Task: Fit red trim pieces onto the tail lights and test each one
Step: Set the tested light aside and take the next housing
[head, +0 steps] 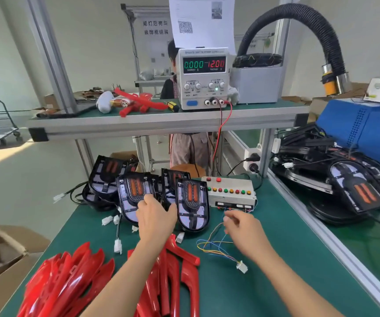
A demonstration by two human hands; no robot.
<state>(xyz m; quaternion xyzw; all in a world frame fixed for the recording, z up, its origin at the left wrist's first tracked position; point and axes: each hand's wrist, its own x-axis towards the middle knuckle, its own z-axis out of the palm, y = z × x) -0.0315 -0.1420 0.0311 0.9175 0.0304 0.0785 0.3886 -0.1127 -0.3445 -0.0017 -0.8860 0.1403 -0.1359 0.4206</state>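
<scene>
Several black tail lights with orange lenses stand at the back of the green mat. My left hand (156,217) reaches between two of them; its curled fingers grip the lower part of the left tail light (135,191), and its thumb lies near the right tail light (192,202). Red trim pieces lie near me in two heaps, one heap (65,282) at the left and another (175,268) under my left forearm. My right hand (241,227) pinches the thin coloured wires (209,244) that run from the button tester box (230,194) to a loose white connector (241,267).
A power supply (204,78) on the upper shelf reads 0.000 A and 12.00 V, with red and black leads hanging down. A cardboard box (1,255) sits at the left. More tail lights (355,186) pile up on the right bench. A person stands behind the shelf.
</scene>
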